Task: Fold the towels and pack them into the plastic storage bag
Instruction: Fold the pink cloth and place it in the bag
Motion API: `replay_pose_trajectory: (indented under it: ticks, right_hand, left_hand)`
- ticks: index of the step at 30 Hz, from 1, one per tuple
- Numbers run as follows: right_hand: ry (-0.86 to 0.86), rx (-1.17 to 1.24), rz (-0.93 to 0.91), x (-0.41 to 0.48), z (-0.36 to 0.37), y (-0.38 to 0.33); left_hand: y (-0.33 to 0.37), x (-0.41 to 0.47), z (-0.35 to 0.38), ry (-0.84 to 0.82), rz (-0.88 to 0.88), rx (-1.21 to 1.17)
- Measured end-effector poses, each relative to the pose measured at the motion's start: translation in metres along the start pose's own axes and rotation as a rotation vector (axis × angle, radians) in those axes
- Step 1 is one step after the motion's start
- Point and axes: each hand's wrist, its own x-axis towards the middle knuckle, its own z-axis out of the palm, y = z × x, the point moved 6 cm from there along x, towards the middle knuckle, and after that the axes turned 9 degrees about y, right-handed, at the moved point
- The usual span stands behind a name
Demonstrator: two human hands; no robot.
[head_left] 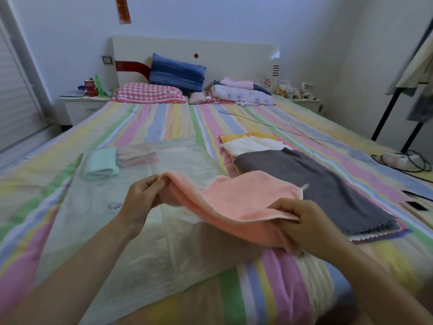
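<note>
We see a fluffy matt peach cloth towel [236, 202] over a glossy, crinkled clear plastic storage bag [145, 231].

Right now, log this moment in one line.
left hand: pinches peach towel | right hand: grips it | plastic storage bag: flat under it | mint folded towel: at bag's far end

Towels counted: one peach towel [234, 204]; one folded mint towel [101, 163]; one pink stack [137, 154]; three in the flat pile: grey towel [309, 184], white towel [253, 146], yellow towel [243, 137]. One plastic storage bag [145, 249]. Two pillows: blue pillow [177, 72], checked pillow [147, 92]
</note>
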Motion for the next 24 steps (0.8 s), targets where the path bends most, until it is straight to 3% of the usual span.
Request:
replay_pose_trajectory:
  ticks: [5,8,14,18,22,24]
  right_hand:
    - [-0.395,-0.115,0.218,-0.012,0.010,-0.002]
    - [-0.456,-0.125,0.374,-0.016,0.014,0.021]
    - [-0.214,-0.226,0.522,-0.015,0.009,0.085]
    - [0.022,-0.415,0.453,-0.001,-0.006,0.099]
    - [0.102,-0.548,0.435,0.007,-0.004,0.106]
    - [0.142,-0.599,0.437,0.008,-0.001,0.109]
  left_hand:
    - [-0.023,-0.035,-0.007,-0.340,-0.064,0.329]
    - [-0.040,-0.050,-0.003,-0.455,-0.142,0.569]
    - [-0.062,-0.044,-0.006,-0.362,-0.273,0.637]
    - [-0.063,-0.032,0.000,-0.223,-0.241,0.546]
    - [-0.069,-0.013,0.004,-0.091,-0.043,0.817]
    - [-0.069,-0.007,0.006,-0.037,-0.026,0.928]
